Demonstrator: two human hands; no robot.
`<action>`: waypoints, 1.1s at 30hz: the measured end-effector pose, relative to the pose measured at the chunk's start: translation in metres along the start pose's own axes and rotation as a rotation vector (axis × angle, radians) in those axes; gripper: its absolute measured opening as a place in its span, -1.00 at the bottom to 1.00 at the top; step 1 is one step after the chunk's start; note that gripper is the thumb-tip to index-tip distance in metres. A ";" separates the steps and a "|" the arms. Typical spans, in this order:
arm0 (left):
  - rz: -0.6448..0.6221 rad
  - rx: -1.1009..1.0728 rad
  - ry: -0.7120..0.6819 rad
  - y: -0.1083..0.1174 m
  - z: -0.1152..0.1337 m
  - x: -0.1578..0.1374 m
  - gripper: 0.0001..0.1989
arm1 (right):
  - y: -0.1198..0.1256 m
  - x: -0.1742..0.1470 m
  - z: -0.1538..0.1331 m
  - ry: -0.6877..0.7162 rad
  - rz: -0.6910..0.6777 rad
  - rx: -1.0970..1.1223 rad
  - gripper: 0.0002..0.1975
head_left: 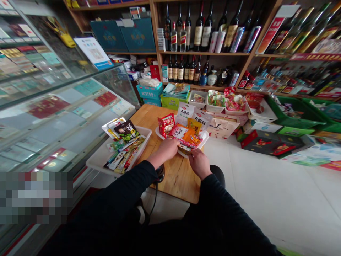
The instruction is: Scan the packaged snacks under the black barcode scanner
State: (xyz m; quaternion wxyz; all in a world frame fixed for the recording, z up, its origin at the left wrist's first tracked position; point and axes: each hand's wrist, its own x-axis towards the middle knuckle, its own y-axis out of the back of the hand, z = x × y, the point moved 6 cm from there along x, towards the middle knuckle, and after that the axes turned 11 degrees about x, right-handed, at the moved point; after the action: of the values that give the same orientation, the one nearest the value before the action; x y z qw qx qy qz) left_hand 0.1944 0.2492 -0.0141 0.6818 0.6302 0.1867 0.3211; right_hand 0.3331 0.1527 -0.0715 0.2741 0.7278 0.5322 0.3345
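Note:
At the near rim of a white tray (204,139) on the wooden table, my left hand (167,150) and my right hand (199,164) are closed on opposite ends of a small snack packet (184,148). Its printing is too small to read. In the tray, two upright grey-white pouches (185,111) stand behind a red bag (166,124), a pink-and-white packet (179,131) and orange packets (189,135). To the left, a second white tray (145,135) holds a black pouch (127,131) and several slim snack packets (125,153).
The wooden table (176,181) carries a black object (160,173) with a cable beneath my left forearm. A glass display counter (66,124) runs along the left. Bottle shelves (205,53) stand behind, with snack bins (295,110) and boxes (269,142) on the right.

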 end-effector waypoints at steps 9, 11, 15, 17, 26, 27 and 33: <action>-0.023 -0.035 0.029 -0.010 0.000 -0.011 -0.72 | 0.003 -0.009 -0.012 0.027 0.045 0.057 -0.85; -0.032 -0.006 0.011 -0.009 0.003 -0.014 -0.73 | 0.001 -0.008 -0.009 0.014 0.030 0.053 -0.84; -0.022 0.040 0.001 0.005 0.010 -0.021 -0.77 | -0.004 -0.011 -0.003 0.020 0.060 0.090 -0.79; -0.001 0.016 0.010 0.016 0.013 -0.028 -0.79 | -0.005 -0.015 0.000 0.051 0.098 0.138 -0.74; 0.284 -0.174 0.180 0.080 -0.009 -0.100 -0.75 | 0.008 -0.052 0.049 0.023 0.217 0.126 -0.77; 0.330 -0.176 0.215 0.085 -0.017 -0.113 -0.76 | 0.010 -0.057 0.058 0.003 0.205 0.060 -0.77; 0.478 -0.162 0.551 0.077 -0.082 -0.211 -0.75 | 0.009 -0.080 0.090 -0.148 0.103 -0.216 -0.80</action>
State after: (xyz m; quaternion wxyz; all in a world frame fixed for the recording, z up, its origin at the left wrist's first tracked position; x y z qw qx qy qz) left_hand -0.0277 0.1681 0.0184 0.5595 0.4898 0.1848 0.6426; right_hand 0.3917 0.0696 -0.1360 0.3719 0.7431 0.4333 0.3490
